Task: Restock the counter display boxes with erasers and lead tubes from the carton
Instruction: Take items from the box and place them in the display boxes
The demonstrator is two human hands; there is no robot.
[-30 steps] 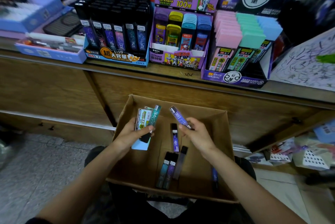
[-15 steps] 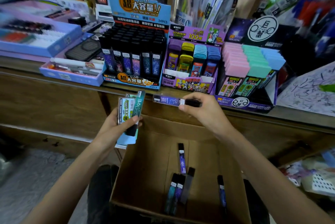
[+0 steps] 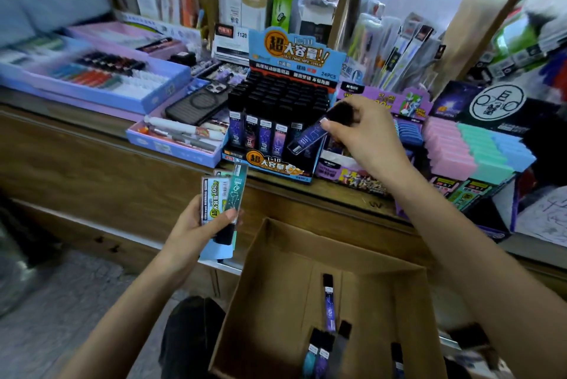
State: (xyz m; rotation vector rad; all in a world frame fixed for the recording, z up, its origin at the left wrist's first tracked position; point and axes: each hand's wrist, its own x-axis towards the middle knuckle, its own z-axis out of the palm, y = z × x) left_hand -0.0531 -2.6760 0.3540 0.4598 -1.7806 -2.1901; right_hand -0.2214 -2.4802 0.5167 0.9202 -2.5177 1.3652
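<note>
My right hand (image 3: 359,136) pinches a purple lead tube (image 3: 308,136) by its black cap, tilted over the front right corner of the blue lead-tube display box (image 3: 270,163) on the counter. That box holds rows of black-capped tubes. My left hand (image 3: 196,225) grips a small bundle of packs (image 3: 222,197), a teal lead tube among them, below the counter edge. The open brown carton (image 3: 276,302) lies below, with several lead tubes (image 3: 328,305) on its bottom. At the right stands the eraser display box (image 3: 472,151) of pink, green and blue erasers.
A purple display box (image 3: 352,173) sits between the two, partly behind my right hand. Blue and lilac pen trays (image 3: 101,84) and a phone (image 3: 196,105) lie on the counter's left. Shelves of stationery rise behind. The wooden counter front (image 3: 76,163) runs below.
My right hand has carried the purple tube from the carton up to the blue display box and tipped it downward. My left hand rose with its bundle. The view lifted toward the counter.
</note>
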